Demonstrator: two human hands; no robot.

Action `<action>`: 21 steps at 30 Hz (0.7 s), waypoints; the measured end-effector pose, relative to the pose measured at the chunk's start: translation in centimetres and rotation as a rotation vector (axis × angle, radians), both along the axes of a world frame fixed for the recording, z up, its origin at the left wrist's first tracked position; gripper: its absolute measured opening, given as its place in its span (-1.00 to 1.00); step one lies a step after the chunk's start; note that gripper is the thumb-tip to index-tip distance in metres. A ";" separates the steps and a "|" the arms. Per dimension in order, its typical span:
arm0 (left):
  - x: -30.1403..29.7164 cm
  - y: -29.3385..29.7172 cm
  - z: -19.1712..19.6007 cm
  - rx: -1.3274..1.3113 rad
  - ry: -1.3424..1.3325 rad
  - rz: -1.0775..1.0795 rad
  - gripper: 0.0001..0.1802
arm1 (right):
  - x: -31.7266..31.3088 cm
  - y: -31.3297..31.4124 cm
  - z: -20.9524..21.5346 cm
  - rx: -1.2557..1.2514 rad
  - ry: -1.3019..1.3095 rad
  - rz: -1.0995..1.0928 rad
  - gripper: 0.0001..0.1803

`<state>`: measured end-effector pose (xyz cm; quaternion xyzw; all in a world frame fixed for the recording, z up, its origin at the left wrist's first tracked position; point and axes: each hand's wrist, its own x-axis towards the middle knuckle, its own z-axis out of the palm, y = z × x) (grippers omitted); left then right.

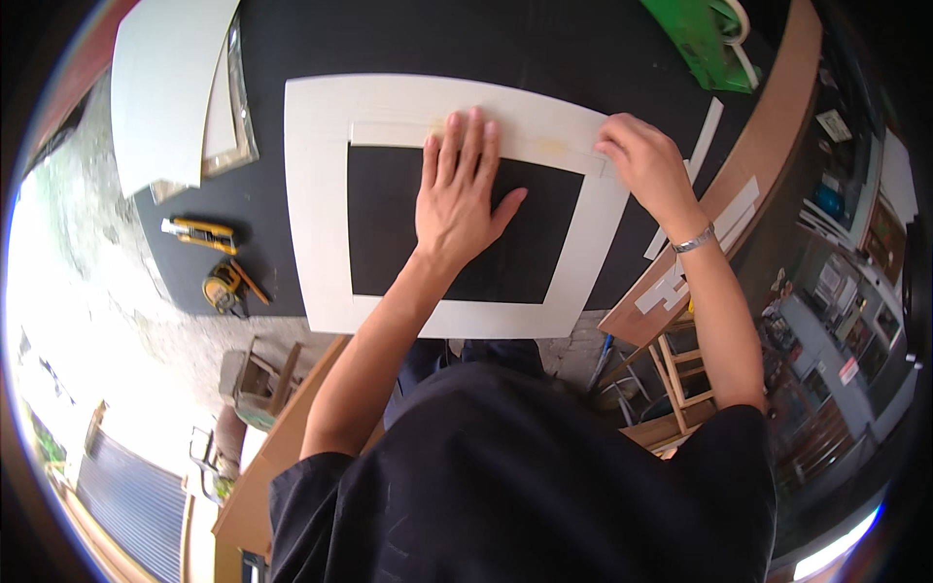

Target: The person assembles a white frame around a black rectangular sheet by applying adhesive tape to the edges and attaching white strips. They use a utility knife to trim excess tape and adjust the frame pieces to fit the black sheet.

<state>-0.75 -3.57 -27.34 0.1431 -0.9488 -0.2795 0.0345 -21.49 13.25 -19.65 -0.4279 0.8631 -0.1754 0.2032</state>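
Observation:
A white mat board (321, 214) with a rectangular window lies on the black tabletop (447, 39), its near edge by my body. My left hand (457, 199) is flat, fingers stretched over the far border, where a pale strip (389, 128) runs along the window. The thumb and palm hang over the dark opening. At the far right corner of the board my right hand (643, 160) has its fingers curled together, tips against the board near the strip's end. Whatever is between those fingertips, if anything, is hidden.
A yellow utility knife (201, 233) and a tape measure (223, 286) lie at the left. White sheets (170, 92) are stacked far left. A green tape dispenser (698, 44) stands far right. White offcuts (666, 290) lie on a brown board (641, 316) at the right.

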 end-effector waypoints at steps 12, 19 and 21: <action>4.3 -5.3 2.2 -0.154 -0.054 0.109 -0.25 | 4.1 -11.3 -3.8 -0.212 0.044 0.241 -0.86; 3.8 -4.5 1.9 -0.174 -0.082 0.160 -0.26 | 5.2 -16.6 -4.4 -0.069 0.151 0.453 -0.94; 3.9 -4.3 2.0 -0.155 -0.067 0.176 -0.27 | 5.1 -15.8 -4.0 -0.087 0.194 0.483 -0.94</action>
